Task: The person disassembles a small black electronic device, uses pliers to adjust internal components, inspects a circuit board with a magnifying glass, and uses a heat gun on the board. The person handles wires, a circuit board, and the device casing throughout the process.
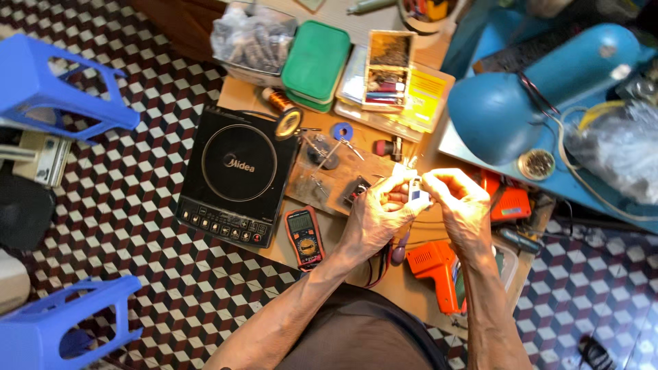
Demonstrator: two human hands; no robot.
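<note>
Pinching a small white part (417, 192) with both sets of fingers clamped on it, left hand (379, 214) and right hand (458, 205) meeting just above the wooden workbench (384, 282). Sitting near-right: an orange soldering gun (433, 264). Lying left: a multimeter (303, 238) and a black induction cooker (238, 175).
</note>
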